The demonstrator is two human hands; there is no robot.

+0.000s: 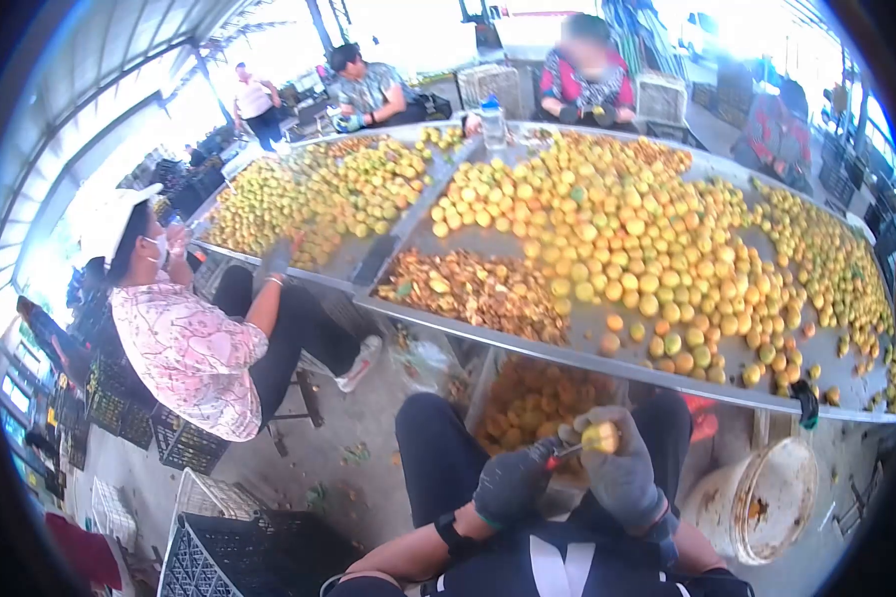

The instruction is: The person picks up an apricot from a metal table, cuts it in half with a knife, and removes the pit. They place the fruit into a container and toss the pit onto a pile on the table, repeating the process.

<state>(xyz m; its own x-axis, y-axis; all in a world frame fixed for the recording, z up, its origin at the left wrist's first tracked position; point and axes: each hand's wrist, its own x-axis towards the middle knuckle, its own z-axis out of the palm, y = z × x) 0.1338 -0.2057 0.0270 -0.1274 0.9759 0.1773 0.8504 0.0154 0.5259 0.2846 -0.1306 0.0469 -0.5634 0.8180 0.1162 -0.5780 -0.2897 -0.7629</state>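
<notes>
My left hand (511,486), in a dark glove, grips a small knife (558,453) whose blade points at a yellow fruit (599,437). My right hand (622,473), in a grey glove, holds that fruit between its fingertips. Both hands are above my lap, just in front of the near edge of a long metal table (587,360). The table is heaped with several yellow-orange fruits (627,239). A brownish pile of cut pieces (473,289) lies near the table's front edge.
Under the table a crate of fruit (538,398) sits ahead of my knees, with a white bucket (757,497) to the right. A seated person in a floral shirt (189,353) reaches onto the table at left. Other people sit at the far side. Black crates (219,552) stand at lower left.
</notes>
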